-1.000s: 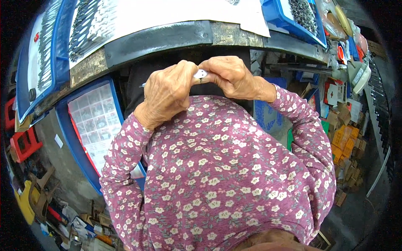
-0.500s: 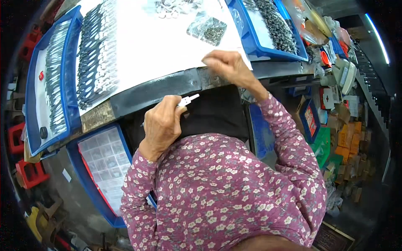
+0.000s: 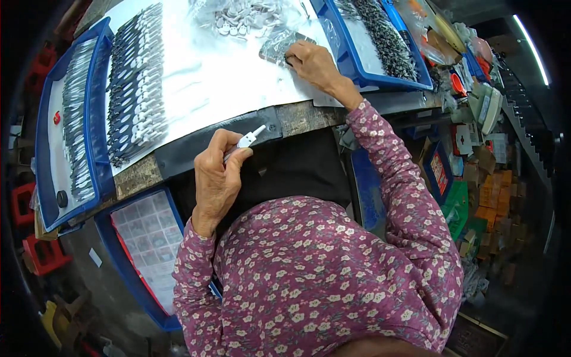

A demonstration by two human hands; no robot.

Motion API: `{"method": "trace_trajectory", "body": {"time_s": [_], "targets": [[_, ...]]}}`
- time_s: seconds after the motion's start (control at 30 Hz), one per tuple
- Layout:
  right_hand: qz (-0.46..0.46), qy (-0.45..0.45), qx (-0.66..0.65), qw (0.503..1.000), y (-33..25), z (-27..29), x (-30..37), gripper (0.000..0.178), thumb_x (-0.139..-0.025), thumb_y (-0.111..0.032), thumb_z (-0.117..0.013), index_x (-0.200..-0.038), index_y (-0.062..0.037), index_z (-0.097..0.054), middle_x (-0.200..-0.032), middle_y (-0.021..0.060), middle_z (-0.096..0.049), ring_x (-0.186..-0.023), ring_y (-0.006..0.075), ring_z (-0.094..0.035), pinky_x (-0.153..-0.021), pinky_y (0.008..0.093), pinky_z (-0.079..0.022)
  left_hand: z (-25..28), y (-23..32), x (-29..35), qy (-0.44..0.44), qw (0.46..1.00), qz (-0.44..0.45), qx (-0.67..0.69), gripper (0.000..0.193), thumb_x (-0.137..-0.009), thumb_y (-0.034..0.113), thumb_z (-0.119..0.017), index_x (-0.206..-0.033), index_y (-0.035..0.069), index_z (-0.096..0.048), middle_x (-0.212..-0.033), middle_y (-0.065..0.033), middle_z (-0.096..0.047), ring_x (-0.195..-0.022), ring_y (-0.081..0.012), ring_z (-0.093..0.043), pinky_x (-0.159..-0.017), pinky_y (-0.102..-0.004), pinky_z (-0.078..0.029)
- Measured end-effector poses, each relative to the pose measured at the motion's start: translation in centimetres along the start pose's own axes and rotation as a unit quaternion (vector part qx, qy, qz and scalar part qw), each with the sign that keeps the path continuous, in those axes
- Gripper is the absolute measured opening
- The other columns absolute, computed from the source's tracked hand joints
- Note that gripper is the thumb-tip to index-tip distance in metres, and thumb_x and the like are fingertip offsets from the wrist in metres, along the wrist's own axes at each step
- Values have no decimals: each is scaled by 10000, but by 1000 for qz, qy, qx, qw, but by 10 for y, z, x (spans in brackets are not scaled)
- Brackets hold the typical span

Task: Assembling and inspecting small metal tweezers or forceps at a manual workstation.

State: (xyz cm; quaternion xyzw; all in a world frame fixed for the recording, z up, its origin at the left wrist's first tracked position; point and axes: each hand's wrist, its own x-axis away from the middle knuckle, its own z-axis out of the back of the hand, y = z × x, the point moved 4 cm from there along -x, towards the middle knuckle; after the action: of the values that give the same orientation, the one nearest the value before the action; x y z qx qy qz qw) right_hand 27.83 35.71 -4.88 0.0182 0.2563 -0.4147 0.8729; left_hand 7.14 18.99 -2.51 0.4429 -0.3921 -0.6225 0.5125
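Note:
My left hand (image 3: 217, 172) is closed round a small white plastic piece (image 3: 247, 140) with a narrow tip that points up and to the right, just in front of the table edge. Over the white-covered table, my right hand (image 3: 316, 66) rests with bent fingertips pressed together at a small clear bag or tray (image 3: 273, 50). Tiny metal bits lay in it half a second ago; now the hand covers most of them. Whether a bit sits between those fingertips is hidden. Beyond it lies a pile of pale plastic pieces (image 3: 245, 20).
Rows of black-and-white parts (image 3: 135, 83) line the table's left side, beside a blue tray (image 3: 98, 134) of slim parts. Another blue tray (image 3: 380, 77) at the right holds many small dark pieces. A blue bin (image 3: 169, 205) with a compartmented sheet stands below the table's left edge.
My right hand has moved forward and left from above the table edge to the bag of metal bits. My left hand has shifted slightly left, still gripping the white piece, whose tip now points more upward.

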Motion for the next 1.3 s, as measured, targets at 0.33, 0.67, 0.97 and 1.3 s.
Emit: {"method": "trace_trajectory", "body": {"time_s": [0.33, 0.67, 0.97, 1.3], "targets": [[-33, -4, -39, 999, 4, 4, 2, 91, -744, -80, -522, -735, 10, -537, -644, 142, -549, -576, 279, -552, -540, 360, -442, 5, 4, -6, 18, 998, 24, 62, 82, -786, 7, -564, -864, -17, -553, -691, -69, -594, -643, -97, -556, -597, -224, -443], [-131, -20, -265, 955, 16, 10, 2, 148, -755, -114, -508, -706, 20, -549, -579, 28, -501, -525, 84, -461, -480, 246, -392, 3, 5, -25, -20, 979, 89, 183, 97, -805, -4, -528, -900, -14, -514, -722, -1, -537, -584, -17, -432, -507, -156, -345], [-137, -4, -309, 941, -10, 14, 3, 103, -802, -93, -556, -740, -11, -538, -637, -36, -473, -567, 33, -409, -490, 191, -337, -5, -9, -50, 1, 974, 104, 203, 60, -792, 1, -527, -845, -9, -500, -630, -14, -548, -513, -34, -457, -445, -160, -339], [-107, -33, -393, 913, -102, 26, -1, 75, -802, -80, -576, -770, -19, -546, -618, -59, -444, -539, 13, -383, -466, 170, -314, -3, -18, -52, 59, 979, 88, 176, 84, -771, 2, -570, -825, -14, -507, -599, -33, -571, -538, -65, -547, -458, -180, -404]]}}
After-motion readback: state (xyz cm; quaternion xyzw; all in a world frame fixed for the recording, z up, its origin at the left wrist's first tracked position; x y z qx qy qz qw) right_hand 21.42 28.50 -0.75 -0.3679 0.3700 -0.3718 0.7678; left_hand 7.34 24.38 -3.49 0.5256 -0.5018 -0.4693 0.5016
